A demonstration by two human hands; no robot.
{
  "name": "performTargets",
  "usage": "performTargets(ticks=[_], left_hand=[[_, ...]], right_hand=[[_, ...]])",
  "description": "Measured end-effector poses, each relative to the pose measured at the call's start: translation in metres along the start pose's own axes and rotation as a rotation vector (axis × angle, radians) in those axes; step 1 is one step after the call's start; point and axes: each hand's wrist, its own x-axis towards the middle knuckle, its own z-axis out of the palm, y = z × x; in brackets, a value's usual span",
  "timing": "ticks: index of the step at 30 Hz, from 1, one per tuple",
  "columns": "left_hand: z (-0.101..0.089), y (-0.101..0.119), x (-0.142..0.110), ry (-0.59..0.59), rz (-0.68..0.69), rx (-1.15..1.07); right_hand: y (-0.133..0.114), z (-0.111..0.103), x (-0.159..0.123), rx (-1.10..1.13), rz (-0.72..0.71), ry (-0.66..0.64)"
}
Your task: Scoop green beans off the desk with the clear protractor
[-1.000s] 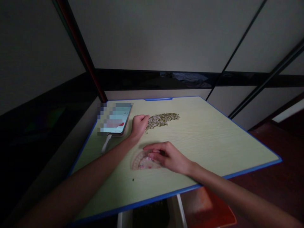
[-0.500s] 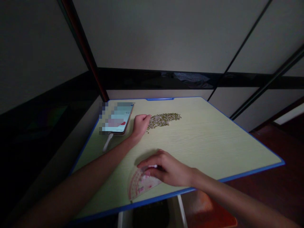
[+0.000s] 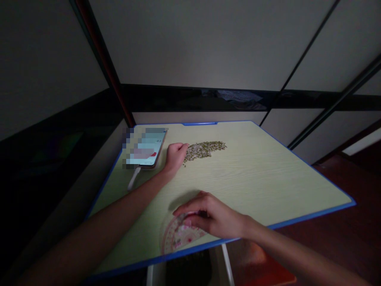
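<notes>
My left hand [image 3: 176, 155] is curled closed on the table, its outer side against the left end of a flat pile of small green and pale grains [image 3: 204, 150]. Its fingers are mostly hidden, so what they hold, if anything, does not show. Near the front edge, my right hand [image 3: 208, 214] grips a clear half-round protractor [image 3: 175, 236] with pink markings between thumb and fingers. The protractor's curved side points left and its lower part reaches the blue table edge.
A lit phone [image 3: 147, 149], partly pixelated, lies at the left with a white cable [image 3: 133, 178] plugged in. The pale tabletop [image 3: 268, 171] has a blue rim. Below the front edge stands a white-sided container [image 3: 226, 264], dark inside, beside an orange-red surface [image 3: 262, 266].
My right hand has drawn the protractor slightly towards the front edge. My left hand and the grain pile look the same.
</notes>
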Motion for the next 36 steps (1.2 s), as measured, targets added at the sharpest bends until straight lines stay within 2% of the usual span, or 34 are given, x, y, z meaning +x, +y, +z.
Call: performTargets(ticks=[5, 9, 12, 15, 17, 21, 24, 28, 32, 36], left_hand=[[0.000, 0.001, 0.000, 0.004, -0.003, 0.006], [-0.001, 0.002, -0.001, 0.009, 0.001, 0.007], [-0.002, 0.004, -0.003, 0.011, 0.002, 0.001], [-0.003, 0.004, -0.003, 0.017, -0.001, -0.007], [-0.004, 0.004, -0.003, 0.036, -0.004, -0.015], [-0.008, 0.001, 0.000, 0.122, 0.000, -0.037], [-0.011, -0.001, 0.003, 0.182, 0.012, -0.040], [-0.012, -0.003, 0.004, 0.212, 0.017, -0.031], [-0.012, -0.003, 0.004, 0.205, 0.011, -0.027], [-0.011, -0.002, 0.004, 0.202, 0.016, -0.024]], right_hand=[[-0.003, -0.003, -0.002, 0.118, 0.001, -0.026], [0.002, -0.014, -0.006, 0.448, 0.150, 0.046], [0.014, -0.033, -0.010, 0.558, 0.266, 0.205], [0.028, -0.059, -0.012, 0.539, 0.336, 0.484], [0.036, -0.077, -0.013, 0.531, 0.342, 0.623], [0.046, -0.098, -0.010, 0.498, 0.317, 0.720], [0.050, -0.092, -0.002, 0.420, 0.305, 0.688], [0.050, -0.068, 0.015, 0.421, 0.327, 0.569], [0.046, -0.051, 0.037, 0.377, 0.402, 0.551], [0.042, -0.046, 0.054, 0.199, 0.428, 0.545]])
